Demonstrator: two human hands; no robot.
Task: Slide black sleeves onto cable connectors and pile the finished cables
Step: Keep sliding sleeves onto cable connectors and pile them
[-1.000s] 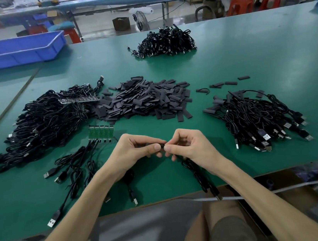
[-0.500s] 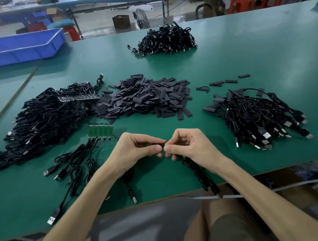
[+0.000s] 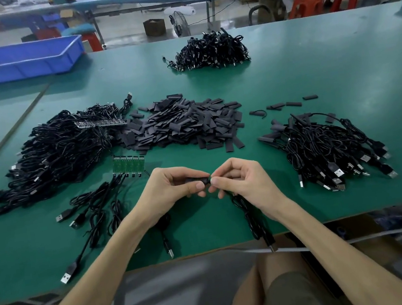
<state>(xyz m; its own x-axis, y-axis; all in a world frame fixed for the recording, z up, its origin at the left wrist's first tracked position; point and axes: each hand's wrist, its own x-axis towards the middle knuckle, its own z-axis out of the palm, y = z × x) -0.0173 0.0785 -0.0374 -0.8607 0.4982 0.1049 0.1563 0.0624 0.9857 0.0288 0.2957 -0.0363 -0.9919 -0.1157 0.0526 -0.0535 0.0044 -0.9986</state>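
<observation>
As my left grip (image 3: 174,190) pinches the black sleeve (image 3: 197,179) and my right grip (image 3: 243,182) the cable (image 3: 252,218), I'm seemingly mid-sleeving; next, push it home.

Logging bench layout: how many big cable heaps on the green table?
3: left heap, far heap behind the sleeve pile, right heap. Uncounted: loose cables near the left hand.

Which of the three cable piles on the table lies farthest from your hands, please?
The compact cable pile at the far middle of the table, beyond the heap of black sleeves; the left pile and right pile flank that heap.
</observation>
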